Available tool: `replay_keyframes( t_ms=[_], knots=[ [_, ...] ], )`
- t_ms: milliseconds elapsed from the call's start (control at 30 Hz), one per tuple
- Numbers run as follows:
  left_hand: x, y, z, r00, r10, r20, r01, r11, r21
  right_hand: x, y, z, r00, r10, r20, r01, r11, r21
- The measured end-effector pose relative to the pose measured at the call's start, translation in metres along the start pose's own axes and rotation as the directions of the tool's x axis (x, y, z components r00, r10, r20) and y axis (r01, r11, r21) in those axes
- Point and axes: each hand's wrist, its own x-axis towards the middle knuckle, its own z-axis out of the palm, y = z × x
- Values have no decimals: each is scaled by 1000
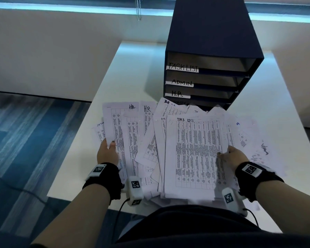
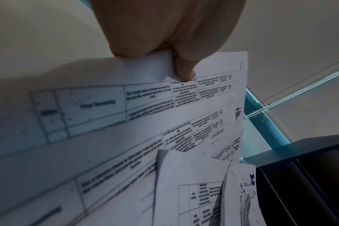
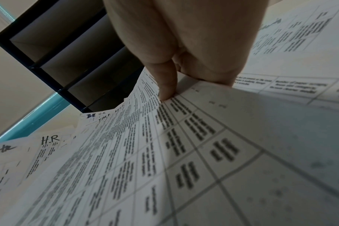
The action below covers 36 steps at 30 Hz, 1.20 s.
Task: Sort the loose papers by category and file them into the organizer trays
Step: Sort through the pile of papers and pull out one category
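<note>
A messy heap of printed papers (image 1: 150,145) covers the near half of the white table. My left hand (image 1: 108,149) pinches the left edge of a sheet marked HR (image 1: 122,126), thumb on top; the left wrist view shows that pinch on the HR sheet (image 2: 126,85). My right hand (image 1: 229,153) pinches the right edge of the top sheet marked TASK LIST (image 1: 193,154), and the right wrist view shows its thumb pressing on the TASK LIST sheet (image 3: 126,152). Behind the heap stands the dark blue organizer (image 1: 211,33) with trays labelled TASK LIST, ADMIN and H.R.; a lower label is partly hidden by papers.
The white table (image 1: 129,72) has bare room left of the organizer and its left edge drops to a blue striped floor (image 1: 25,140). A blind chain (image 1: 138,8) hangs at the back wall. Cables trail from both wrist cameras near my body.
</note>
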Motion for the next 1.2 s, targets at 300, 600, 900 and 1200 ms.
replay_keyframes(
  t_ms=[300, 600, 900, 1200],
  knots=[
    [-23, 6, 24, 935, 159, 317, -167, 986, 0, -3, -2, 0, 1000, 2, 7, -2, 1000, -26],
    [-36, 13, 47, 906, 189, 378, -181, 982, -57, -4, -6, 0, 1000, 18, 25, -19, 1000, 15],
    [-36, 26, 50, 942, -83, 324, 115, 990, -83, -2, -3, 0, 1000, 20, 6, -20, 999, 29],
    [-36, 24, 52, 931, 61, 359, -8, 989, -148, -3, -3, 1, 1000, 13, 2, -13, 999, 30]
  ],
)
